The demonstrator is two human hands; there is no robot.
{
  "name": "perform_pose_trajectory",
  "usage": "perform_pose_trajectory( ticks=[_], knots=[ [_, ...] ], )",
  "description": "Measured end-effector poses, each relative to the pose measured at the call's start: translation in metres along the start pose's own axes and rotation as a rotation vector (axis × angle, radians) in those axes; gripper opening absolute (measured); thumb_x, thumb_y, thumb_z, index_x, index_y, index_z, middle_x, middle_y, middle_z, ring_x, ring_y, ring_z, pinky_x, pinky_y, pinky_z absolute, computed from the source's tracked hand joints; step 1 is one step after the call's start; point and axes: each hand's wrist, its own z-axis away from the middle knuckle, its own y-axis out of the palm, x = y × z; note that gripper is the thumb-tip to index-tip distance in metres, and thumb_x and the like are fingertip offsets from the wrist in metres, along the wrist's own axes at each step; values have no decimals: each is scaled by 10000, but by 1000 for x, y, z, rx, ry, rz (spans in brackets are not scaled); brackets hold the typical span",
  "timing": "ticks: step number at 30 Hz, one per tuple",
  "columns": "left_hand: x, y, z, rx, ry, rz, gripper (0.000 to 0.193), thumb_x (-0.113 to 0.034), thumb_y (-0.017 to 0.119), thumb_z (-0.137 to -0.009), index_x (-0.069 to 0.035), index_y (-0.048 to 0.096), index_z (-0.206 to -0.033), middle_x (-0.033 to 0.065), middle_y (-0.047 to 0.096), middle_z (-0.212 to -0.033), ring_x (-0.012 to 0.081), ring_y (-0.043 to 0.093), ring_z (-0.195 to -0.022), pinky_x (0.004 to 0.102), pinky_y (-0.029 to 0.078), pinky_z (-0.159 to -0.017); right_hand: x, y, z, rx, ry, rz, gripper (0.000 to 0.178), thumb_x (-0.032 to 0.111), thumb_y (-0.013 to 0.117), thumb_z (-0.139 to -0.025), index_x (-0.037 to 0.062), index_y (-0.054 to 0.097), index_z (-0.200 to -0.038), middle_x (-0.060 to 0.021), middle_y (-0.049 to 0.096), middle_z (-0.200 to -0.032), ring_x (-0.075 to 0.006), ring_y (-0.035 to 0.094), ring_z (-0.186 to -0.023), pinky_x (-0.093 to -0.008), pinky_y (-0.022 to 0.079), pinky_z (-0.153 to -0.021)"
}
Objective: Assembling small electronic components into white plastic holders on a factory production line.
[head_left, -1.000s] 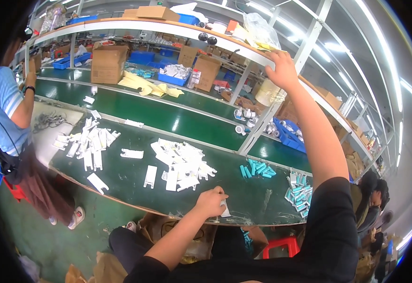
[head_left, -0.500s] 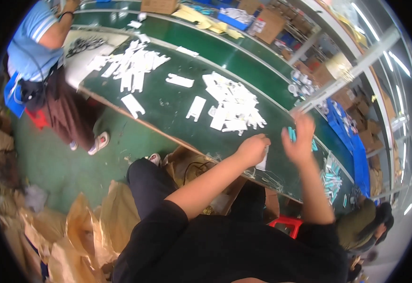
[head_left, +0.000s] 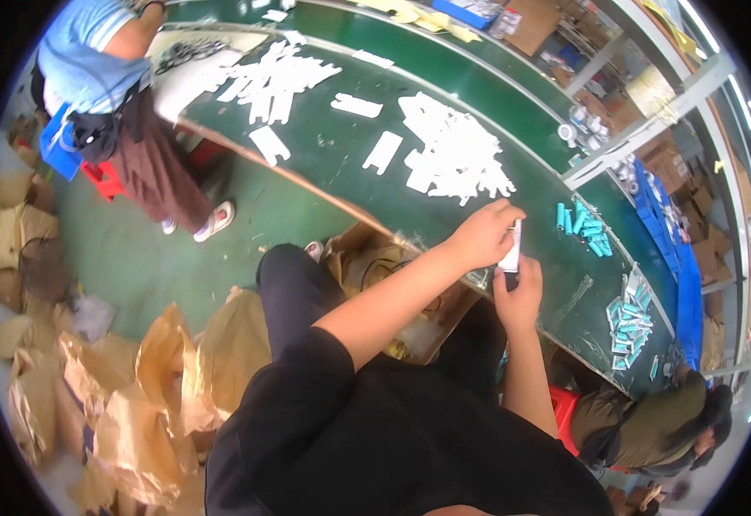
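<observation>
White piece (head_left: 510, 251) sat between your left hand (head_left: 480, 235) and right hand (head_left: 520, 297), both grasping it, nearer you than the white pile (head_left: 451, 148).

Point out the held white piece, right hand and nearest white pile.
White piece (head_left: 511, 253), head view: middle of its visible face.
Right hand (head_left: 521, 297), head view: middle of the hand.
White pile (head_left: 455, 148), head view: its middle.

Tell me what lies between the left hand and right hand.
In the head view, a white piece lies between the left hand and right hand, with something dark at its near end.
</observation>
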Motion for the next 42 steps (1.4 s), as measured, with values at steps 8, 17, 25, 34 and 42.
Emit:
perform_pose_trajectory(
  ticks=[8, 17, 25, 34, 42],
  knots=[
    [-3, -7, 5, 107, -47, -7, 369, -32, 683, -883, -79, 569, -1230, 149, 691, -980, 355, 712, -760, 465, 560, -695, -4, 2, 16, -96, 180, -303, 111, 105, 702, -1004, 6, 709, -1054, -31, 588, -796, -112, 523, -668, -296, 442, -618],
    [-2, -1, -4, 151, -185, 200, 340, -51, 705, -903, -67, 684, -1242, 131, 738, -930, 249, 724, -738, 371, 572, -688, -21, 8, 18, -173, 237, -374, 132, 79, 691, -1006, 8, 730, -1110, -58, 659, -852, -134, 588, -702, -316, 497, -661],
    [10, -2, -9, 154, -275, 272, 353, 2, 676, -948, -50, 618, -1292, 99, 675, -1014, 188, 668, -918, 339, 553, -812, 13, -13, 7, -211, 216, -289, 458, 84, 764, -953, 5, 646, -1388, -92, 674, -866, -200, 644, -674, -340, 546, -646],
    [9, -12, 4, 244, -496, 728, 336, -136, 677, -1084, -40, 595, -1395, 27, 640, -1047, 96, 625, -783, 254, 547, -626, 9, -18, 11, -318, -39, -329, 271, -2, 774, -943, 35, 723, -1207, -89, 658, -884, -150, 632, -650, -286, 492, -576],
    [23, -3, 5, 250, -460, 556, 152, -132, 765, -1020, -77, 658, -1114, -27, 648, -849, 58, 604, -696, 246, 491, -610, -6, -21, 7, -182, -22, -426, 189, 11, 736, -950, 48, 730, -1136, -77, 640, -854, -151, 603, -625, -288, 476, -576]
  ],
)
